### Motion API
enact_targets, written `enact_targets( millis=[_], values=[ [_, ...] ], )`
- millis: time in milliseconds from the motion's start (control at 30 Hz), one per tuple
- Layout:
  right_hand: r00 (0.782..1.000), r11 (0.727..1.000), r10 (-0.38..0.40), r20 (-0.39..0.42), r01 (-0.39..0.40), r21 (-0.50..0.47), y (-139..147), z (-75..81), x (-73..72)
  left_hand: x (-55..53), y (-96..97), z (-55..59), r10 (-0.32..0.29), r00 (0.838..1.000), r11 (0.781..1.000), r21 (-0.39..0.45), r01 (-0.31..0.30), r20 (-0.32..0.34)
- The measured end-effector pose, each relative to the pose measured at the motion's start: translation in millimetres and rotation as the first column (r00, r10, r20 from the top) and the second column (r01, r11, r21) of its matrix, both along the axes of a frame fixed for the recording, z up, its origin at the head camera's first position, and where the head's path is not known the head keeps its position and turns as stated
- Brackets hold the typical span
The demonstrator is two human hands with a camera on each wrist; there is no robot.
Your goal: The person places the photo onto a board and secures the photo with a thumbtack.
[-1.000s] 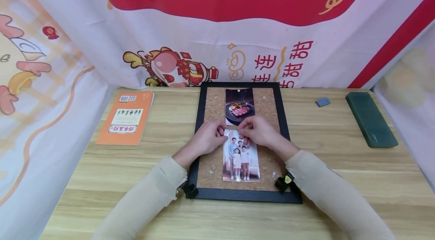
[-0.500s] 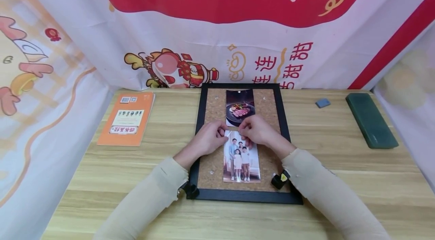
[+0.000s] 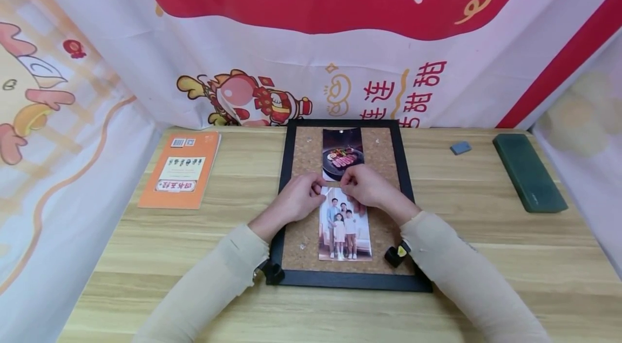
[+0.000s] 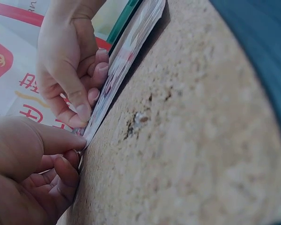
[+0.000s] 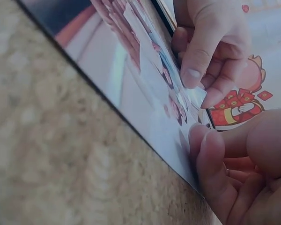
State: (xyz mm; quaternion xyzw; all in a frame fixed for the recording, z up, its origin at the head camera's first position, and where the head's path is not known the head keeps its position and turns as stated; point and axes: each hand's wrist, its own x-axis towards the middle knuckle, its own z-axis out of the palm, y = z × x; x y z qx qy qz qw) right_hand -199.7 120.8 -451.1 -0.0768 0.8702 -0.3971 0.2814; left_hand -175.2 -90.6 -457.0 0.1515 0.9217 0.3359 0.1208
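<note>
A family photo lies on a black-framed cork board, below a photo of a steak dish fixed at its top by a small pin. My left hand pinches the family photo's upper left corner, thumb on top, as the left wrist view shows. My right hand is at the same photo's top edge, thumb and forefinger pinching a small clear pushpin, mostly hidden by the fingertips. In the right wrist view both hands nearly meet over the glossy print.
Clear pins stand near the board's corners. An orange book lies on the left of the wooden table. To the right are a small blue-grey block and a dark green case. A printed curtain hangs behind.
My right wrist and forearm have shifted slightly left. Both hands stay at the family photo's top edge, and the photo keeps its place on the board.
</note>
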Motion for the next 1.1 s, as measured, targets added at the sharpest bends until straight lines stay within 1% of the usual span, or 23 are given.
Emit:
enact_targets(
  millis=[133, 233, 300, 367, 433, 533, 700, 767, 800, 933, 1000, 1067, 1100],
  values=[
    [1.0, 1.0, -0.001, -0.006, 0.001, 0.03, -2, 1.0, -0.1, -0.3, 0.5, -0.7, -0.005, 1.0, 1.0, 0.005, 0.005, -0.007],
    [1.0, 0.999, -0.002, -0.017, 0.003, 0.054, -1, 0.7, 2.7, -0.1, 0.6, -1.7, -0.004, 1.0, 1.0, 0.009, 0.004, -0.015],
    [1.0, 0.999, -0.006, -0.026, 0.007, 0.044, 1, -0.7, 5.3, 0.4, 0.3, -2.4, 0.006, 1.0, 1.0, 0.015, -0.006, -0.015],
    [1.0, 1.0, -0.012, -0.027, 0.012, 0.01, 3, -2.7, 8.0, 1.2, -0.3, -2.9, 0.017, 1.0, 1.0, 0.021, -0.017, -0.016],
    [1.0, 0.999, -0.011, -0.026, 0.01, -0.048, 7, -4.8, 10.2, 1.7, -0.8, -3.3, 0.025, 1.0, 0.999, 0.028, -0.024, -0.017],
    [1.0, 0.992, -0.016, -0.01, 0.015, -0.125, 14, -5.7, 13.7, 1.8, -1.9, -3.6, 0.022, 1.0, 0.999, 0.038, -0.021, -0.02],
    [0.999, 0.977, 0.034, -0.002, -0.034, -0.212, 23, -3.8, 19.4, 1.5, -6.9, -2.8, 0.012, 1.0, 0.998, 0.063, -0.011, -0.015],
    [0.998, 0.968, 0.059, 0.002, -0.057, -0.244, 27, -1.3, 21.6, -1.9, -12.2, -13.1, -0.003, 1.0, 0.997, 0.082, 0.006, -0.028],
    [0.998, 0.965, 0.064, 0.007, -0.06, -0.257, 29, 0.6, 22.6, -1.8, -13.8, -12.9, -0.002, 1.0, 0.996, 0.089, 0.004, -0.021],
    [0.999, 0.961, 0.054, 0.003, -0.051, -0.27, 37, 8.1, 25.6, -0.8, -18.3, -9.2, -0.005, 1.0, 0.995, 0.098, 0.003, 0.018],
    [0.999, 0.964, 0.044, -0.019, -0.047, -0.261, 41, 10.2, 26.6, 4.3, -17.8, 4.6, 0.009, 0.999, 0.995, 0.095, -0.014, 0.048],
    [0.998, 0.966, 0.033, -0.058, -0.046, -0.253, 44, 12.6, 27.8, 6.0, -20.3, 7.7, 0.008, 0.999, 0.994, 0.108, -0.012, 0.041],
    [0.996, 0.968, 0.024, -0.082, -0.043, -0.248, 45, 13.7, 28.6, 7.2, -21.8, 9.4, 0.009, 1.0, 0.993, 0.118, -0.013, 0.027]
  ],
)
